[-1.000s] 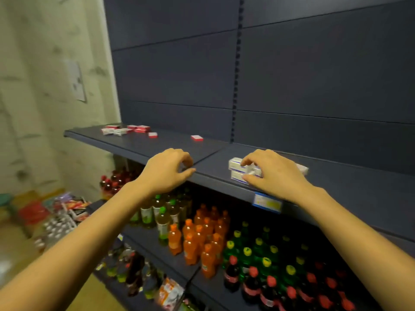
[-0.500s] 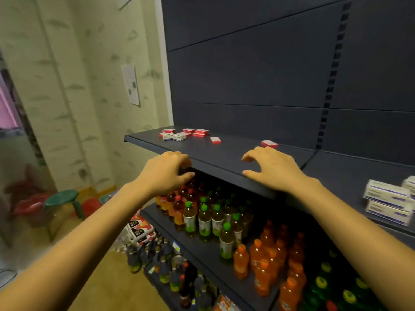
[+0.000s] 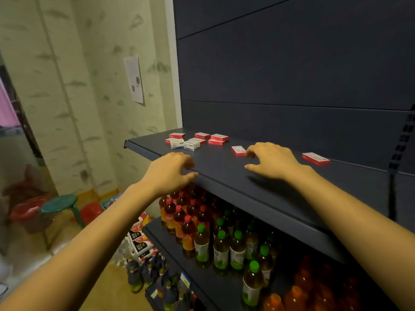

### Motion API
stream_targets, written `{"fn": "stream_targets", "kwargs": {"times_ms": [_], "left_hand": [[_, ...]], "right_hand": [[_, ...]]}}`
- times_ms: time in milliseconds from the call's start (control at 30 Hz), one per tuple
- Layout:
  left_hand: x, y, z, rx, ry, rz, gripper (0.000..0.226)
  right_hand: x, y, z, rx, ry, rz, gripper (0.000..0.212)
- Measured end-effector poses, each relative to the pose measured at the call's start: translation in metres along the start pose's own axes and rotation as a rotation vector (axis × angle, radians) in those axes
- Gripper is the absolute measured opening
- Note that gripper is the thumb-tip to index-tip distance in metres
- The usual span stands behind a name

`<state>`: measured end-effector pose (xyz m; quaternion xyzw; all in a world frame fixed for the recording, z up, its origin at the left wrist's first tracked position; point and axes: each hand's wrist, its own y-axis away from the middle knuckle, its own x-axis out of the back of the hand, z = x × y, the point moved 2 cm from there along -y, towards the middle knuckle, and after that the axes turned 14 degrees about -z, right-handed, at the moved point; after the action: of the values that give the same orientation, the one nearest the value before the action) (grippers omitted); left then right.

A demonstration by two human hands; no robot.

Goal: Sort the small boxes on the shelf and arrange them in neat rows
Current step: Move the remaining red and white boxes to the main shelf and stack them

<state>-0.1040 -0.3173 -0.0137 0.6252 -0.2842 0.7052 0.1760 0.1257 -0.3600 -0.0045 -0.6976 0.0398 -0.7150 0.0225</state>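
On the dark shelf [image 3: 220, 167] a loose cluster of several small boxes lies at the far left end: red ones [image 3: 219, 137] and white ones [image 3: 192, 145]. One red box [image 3: 238, 150] lies alone, just left of my right hand's fingertips. Another red box [image 3: 315, 158] lies to the right of that hand. My right hand [image 3: 272, 160] hovers over the shelf with fingers loosely curled, holding nothing. My left hand [image 3: 171, 173] is at the shelf's front edge, fingers loosely curled, empty.
Below, a shelf [image 3: 170, 250] holds rows of red-capped bottles [image 3: 179, 218] and green-capped bottles [image 3: 221, 248]. A green stool [image 3: 59, 203] stands on the floor at left. The wall with a paper notice [image 3: 134, 79] closes off the shelf's left end.
My view and both hands have shifted left along the shelf. My right hand let go of the white boxes, which are out of view now, and it has come close to the lone red box.
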Motion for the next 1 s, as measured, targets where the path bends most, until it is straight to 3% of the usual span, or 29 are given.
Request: {"fn": "stream_targets", "kwargs": {"times_ms": [400,667,900,1000], "left_hand": [[-0.018,-0.107,-0.072,-0.008,0.058,-0.027,0.034],[-0.026,-0.17,-0.135,-0.084,0.091,-0.023,0.032],[-0.032,-0.224,-0.172,-0.247,0.121,-0.065,0.032],[-0.036,-0.242,-0.177,-0.322,0.133,-0.15,0.045]], "right_hand": [[-0.02,-0.116,0.028,-0.232,0.033,-0.156,0.06],[-0.029,-0.163,0.022,-0.487,-0.017,-0.382,0.078],[-0.034,-0.177,0.014,-0.623,-0.026,-0.356,0.061],[-0.033,-0.171,0.011,-0.638,-0.03,-0.313,0.053]]}}
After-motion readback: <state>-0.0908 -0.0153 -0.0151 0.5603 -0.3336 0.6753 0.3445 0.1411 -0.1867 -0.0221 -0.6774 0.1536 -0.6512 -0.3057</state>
